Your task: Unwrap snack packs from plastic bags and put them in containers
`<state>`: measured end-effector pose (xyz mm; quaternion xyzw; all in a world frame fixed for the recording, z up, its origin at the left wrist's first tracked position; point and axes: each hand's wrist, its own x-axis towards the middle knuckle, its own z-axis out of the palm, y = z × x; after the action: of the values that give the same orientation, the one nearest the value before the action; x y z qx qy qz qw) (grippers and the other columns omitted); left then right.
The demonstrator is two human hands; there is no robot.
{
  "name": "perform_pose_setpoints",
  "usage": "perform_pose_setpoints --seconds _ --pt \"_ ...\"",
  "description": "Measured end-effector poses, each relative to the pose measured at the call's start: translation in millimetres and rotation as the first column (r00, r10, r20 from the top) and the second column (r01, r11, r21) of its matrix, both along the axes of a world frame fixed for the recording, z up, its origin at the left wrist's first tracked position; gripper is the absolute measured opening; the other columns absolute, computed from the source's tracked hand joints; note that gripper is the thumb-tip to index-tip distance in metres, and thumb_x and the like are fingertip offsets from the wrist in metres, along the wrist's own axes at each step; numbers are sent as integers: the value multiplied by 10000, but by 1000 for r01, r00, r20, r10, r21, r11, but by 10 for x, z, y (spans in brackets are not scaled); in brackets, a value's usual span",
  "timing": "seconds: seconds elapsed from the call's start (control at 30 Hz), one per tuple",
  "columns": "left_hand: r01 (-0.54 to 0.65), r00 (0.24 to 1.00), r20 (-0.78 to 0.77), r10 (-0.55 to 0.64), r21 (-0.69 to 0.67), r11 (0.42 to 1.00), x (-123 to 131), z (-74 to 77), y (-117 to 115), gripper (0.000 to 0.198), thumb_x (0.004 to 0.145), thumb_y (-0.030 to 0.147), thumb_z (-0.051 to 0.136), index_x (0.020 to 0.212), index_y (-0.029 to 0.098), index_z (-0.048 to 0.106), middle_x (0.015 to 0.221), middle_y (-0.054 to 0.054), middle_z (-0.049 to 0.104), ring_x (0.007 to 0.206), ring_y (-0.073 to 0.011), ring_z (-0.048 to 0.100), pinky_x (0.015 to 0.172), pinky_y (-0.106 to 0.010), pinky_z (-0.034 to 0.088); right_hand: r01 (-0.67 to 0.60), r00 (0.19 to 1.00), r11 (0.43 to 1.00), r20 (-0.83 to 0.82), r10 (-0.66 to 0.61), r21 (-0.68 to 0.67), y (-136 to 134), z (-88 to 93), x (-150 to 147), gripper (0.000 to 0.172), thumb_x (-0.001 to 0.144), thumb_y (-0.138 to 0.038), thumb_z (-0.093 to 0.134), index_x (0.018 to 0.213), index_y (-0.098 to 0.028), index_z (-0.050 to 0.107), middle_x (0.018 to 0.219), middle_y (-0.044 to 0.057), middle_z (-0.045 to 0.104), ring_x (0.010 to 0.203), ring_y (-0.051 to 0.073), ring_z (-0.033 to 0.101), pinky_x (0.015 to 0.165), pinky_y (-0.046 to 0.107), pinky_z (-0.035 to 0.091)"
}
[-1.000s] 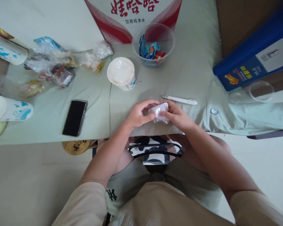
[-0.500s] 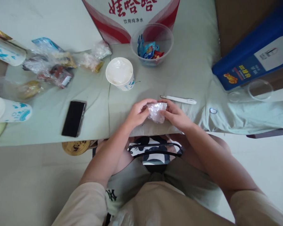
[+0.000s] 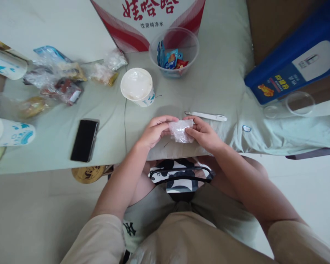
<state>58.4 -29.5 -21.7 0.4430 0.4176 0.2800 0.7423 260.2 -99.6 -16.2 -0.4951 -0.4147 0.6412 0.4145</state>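
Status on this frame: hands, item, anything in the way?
Hands: left hand and right hand both pinch the clear plastic packet over the table edge. Nearby: white tool just beyond right hand, apart.

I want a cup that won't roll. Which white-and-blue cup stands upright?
The middle cup, beside the clear bowl; the upper-left cup and lower-left cup lie on their sides.

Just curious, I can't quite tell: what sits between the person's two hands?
A small clear plastic packet, pinched by the left hand and right hand at the table edge; the head view shows it.
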Motion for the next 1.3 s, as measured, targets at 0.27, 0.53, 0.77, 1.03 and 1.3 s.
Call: perform_pose_setpoints --seconds 0.27,0.53,0.77,1.03,1.3 --pt "100 991 -102 -90 93 991 7 45 -4 564 689 293 866 1201 181 655 692 45 684 579 -96 611 599 -216 498 -1 993 1000 117 3 -16 -11 -15 20 396 863 -431 701 1169 -216 572 702 -43 605 588 126 535 551 278 396" --pt "123 989 -89 -117 73 990 0 22 -37 540 653 374 920 1090 164 683 842 -21 745 712 -142 678 647 -247 527 63 973 995 215 -78 74 -22 -90 11 356 898 -550 693 889 -214 572 734 -10 591 661 134 545 591 278 421" --pt "168 977 -159 -143 159 973 -55 44 -97 482 726 428 887 1095 156 738 1008 -78 808 875 -193 750 778 -304 597 -18 985 995 174 0 99 -30 -87 -52 346 838 -482 760 982 -190 644 851 29 674 774 167 627 688 305 509" --pt "264 964 -63 -259 95 960 -95 108 -59 522 736 617 889 899 149 725 714 -47 749 615 -151 703 646 -295 620 75 994 996 71 -78 38 6 -54 -82 365 837 -512 754 1020 -225 623 871 24 679 775 176 644 625 302 570" --pt "184 983 -64 -174 211 960 -78 61 -43 638 663 641 922 1055 171 746 1004 -73 801 876 -185 747 777 -287 605 95 980 993 168 -105 66 -55 -16 -106 398 831 -564 753 969 -213 626 804 20 647 696 163 610 610 314 556"
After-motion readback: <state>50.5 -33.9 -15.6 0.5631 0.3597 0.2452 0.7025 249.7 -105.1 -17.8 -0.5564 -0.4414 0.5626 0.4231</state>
